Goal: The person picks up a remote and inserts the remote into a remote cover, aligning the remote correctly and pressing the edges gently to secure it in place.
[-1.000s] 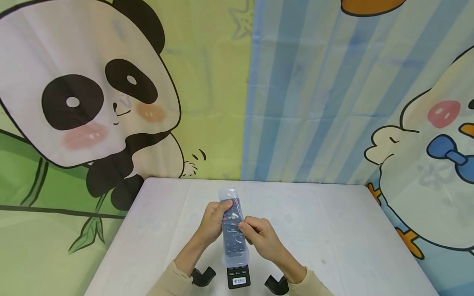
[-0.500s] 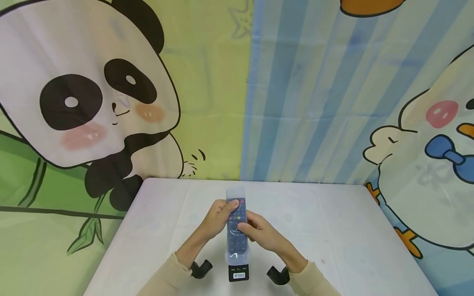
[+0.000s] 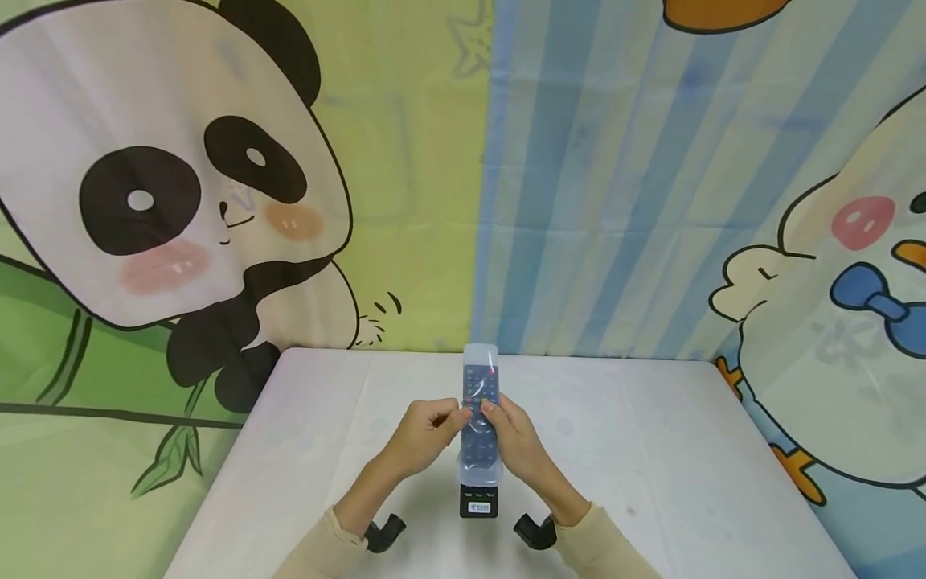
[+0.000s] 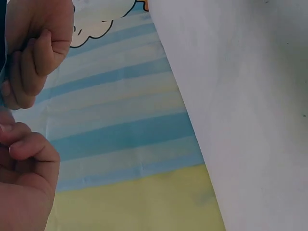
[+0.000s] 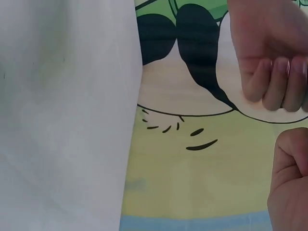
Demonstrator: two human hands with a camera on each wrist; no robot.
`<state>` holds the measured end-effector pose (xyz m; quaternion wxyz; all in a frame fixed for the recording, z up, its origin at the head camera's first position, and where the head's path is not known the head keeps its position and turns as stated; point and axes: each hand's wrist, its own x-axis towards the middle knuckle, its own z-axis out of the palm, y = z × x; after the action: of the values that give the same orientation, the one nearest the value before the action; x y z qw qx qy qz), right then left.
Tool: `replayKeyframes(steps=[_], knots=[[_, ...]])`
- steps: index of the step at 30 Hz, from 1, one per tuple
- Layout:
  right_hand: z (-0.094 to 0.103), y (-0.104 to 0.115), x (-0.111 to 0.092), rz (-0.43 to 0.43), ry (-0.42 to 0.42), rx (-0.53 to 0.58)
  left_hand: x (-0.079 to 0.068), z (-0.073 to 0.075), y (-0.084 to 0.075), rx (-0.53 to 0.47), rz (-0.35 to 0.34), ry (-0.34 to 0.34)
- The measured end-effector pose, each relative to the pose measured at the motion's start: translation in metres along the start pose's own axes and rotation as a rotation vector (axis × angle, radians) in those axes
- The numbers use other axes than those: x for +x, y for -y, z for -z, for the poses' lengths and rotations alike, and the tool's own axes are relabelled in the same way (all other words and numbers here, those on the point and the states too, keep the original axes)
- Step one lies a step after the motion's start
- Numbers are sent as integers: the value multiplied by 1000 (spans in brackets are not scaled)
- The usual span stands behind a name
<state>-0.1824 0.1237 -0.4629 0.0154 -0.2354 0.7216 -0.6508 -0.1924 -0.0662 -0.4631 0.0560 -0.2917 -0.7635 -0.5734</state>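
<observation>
I see a long, flat remote (image 3: 479, 494) tucked most of the way into a clear cover (image 3: 480, 450). The cover is thin, shiny plastic, a bit cloudy and blue, with bright spots where light hits it. Its far end goes past the remote. The remote's near end pokes out bare and black, with a small white label (image 3: 479, 507). Rows of buttons show through the plastic.

The remote is held up over the smooth white tabletop (image 3: 637, 450). The left hand (image 3: 425, 436) has its fingers curled in, pinching the cover's left edge with the thumb. The right hand (image 3: 521, 442) holds the other side, thumb on top and fingers tucked behind.

Only the head view lets me see the remote well. The left wrist view shows me the right hand's fingers folded in a row. The right wrist view shows the left hand's bent fingers and their nails, which the head view hides.
</observation>
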Motion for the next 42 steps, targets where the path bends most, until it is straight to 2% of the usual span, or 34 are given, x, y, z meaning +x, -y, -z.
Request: replayKeyframes(steps=[3, 7, 11, 15, 19, 25, 30, 33, 35, 38, 42], knots=[[3, -2, 1, -10, -29, 47, -3, 0, -3, 12, -38, 87], [0, -5, 2, -25, -83, 138, -1, -1, -5, -61, -52, 149], [-7, -6, 4, -75, -178, 213, 0, -3, -7, -117, -58, 161], [-12, -4, 6, -151, -250, 285, -5, -4, -10, -121, -40, 164], [-15, -1, 6, -186, -248, 343, -15, -5, -17, -117, -39, 169], [-13, 1, 6, -132, -216, 314, -18, -6, -23, -69, -71, 152], [-6, 0, 8, -64, -179, 182, -14, -5, -15, -19, -10, 103], [-3, 0, 11, -37, -164, 117, -15, -5, -10, 41, 65, 60], [-1, 0, 13, -27, -167, 95, -17, -5, -9, 85, 119, 57], [1, -1, 16, -19, -186, 99, -20, -7, -8, 129, 183, 105], [3, -2, 20, -12, -201, 120, -21, -10, -9, 86, 215, 178]])
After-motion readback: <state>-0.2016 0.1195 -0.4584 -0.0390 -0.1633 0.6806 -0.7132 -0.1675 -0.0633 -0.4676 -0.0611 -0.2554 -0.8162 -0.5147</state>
